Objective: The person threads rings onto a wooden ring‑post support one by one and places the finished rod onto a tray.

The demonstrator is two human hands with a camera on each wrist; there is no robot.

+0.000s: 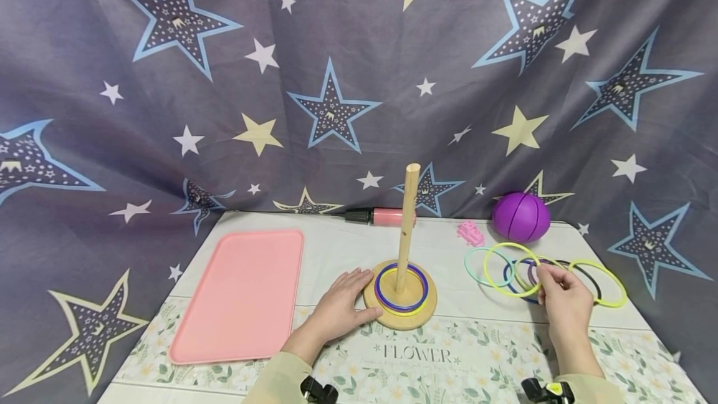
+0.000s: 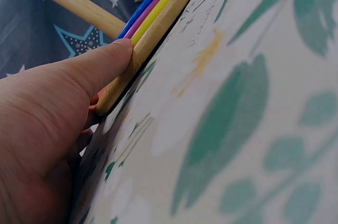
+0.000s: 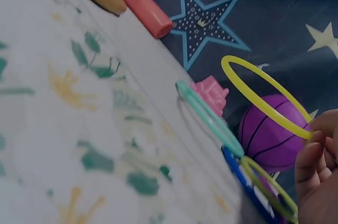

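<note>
My left hand rests against the left edge of a round wooden base, its fingers fairly straight. Its thumb touches the rim in the left wrist view. An upright wooden peg rises from this base. Around the peg's foot lie a blue ring, a purple ring and a yellow ring, stacked flat. Between thumb and fingers my right hand pinches a raised yellow ring. Below it on the table are a teal ring, a dark blue ring and several others, overlapping.
A pink tray lies on the left of the table. Along the back are a pink-and-black pump, a small pink toy and a purple ball. A star-patterned cloth hangs behind.
</note>
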